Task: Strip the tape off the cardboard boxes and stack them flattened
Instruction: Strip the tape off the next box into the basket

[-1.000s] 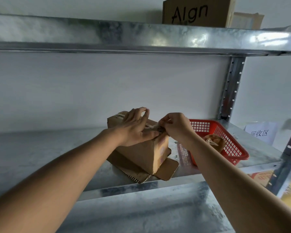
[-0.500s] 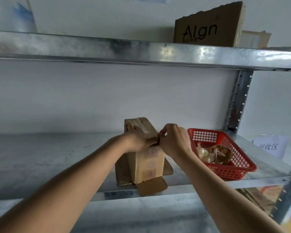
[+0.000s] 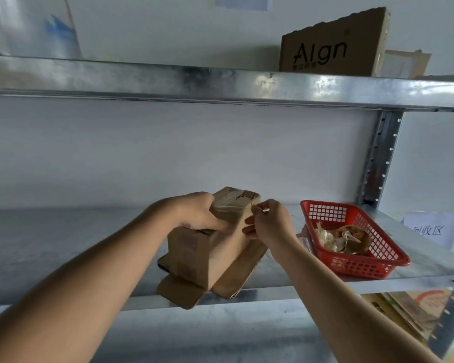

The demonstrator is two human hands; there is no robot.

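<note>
standing on the metal shelf (image 3: 63, 247), one cardboard box (image 3: 207, 252) is gripped on top by the left hand (image 3: 197, 213). the right hand (image 3: 269, 221) pinches one clear tape strip (image 3: 228, 203) at the box's upper edge. one red basket (image 3: 378, 265) beside holds crumpled tape.

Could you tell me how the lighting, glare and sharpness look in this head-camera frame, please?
Head view: bright glare patches on the upper shelf edge; wide-angle bending of the shelf lines; left hand and right hand slightly soft on the cardboard box; clear tape glints faintly.

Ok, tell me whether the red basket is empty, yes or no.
No: the red basket on the metal shelf holds crumpled clear and brown wads that look like stripped tape.
</note>
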